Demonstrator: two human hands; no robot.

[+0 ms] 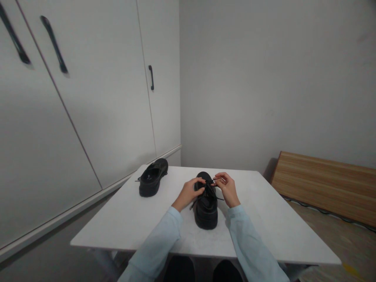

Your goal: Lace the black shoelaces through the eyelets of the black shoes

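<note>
A black lace-up shoe [206, 213] stands upright on the white table [126, 227], its heel toward me and its toe pointing away. My left hand [189, 192] is at the left side of its laces, thumb and fingers pinched on a black lace. From the right, my right hand [227, 188] pinches a lace [215, 180] just above the shoe. Loose lace ends hang out on both sides of the shoe. A second black shoe [149, 188] rests at the table's back left, with a lace end sticking out at its left; neither hand touches it.
White cabinets [102, 98] with dark handles run along the left, close to the table's left edge. A grey wall [264, 86] rises behind the table. At the right, a wood-grain board [323, 184] leans against the wall. My knees [179, 269] show below the front edge.
</note>
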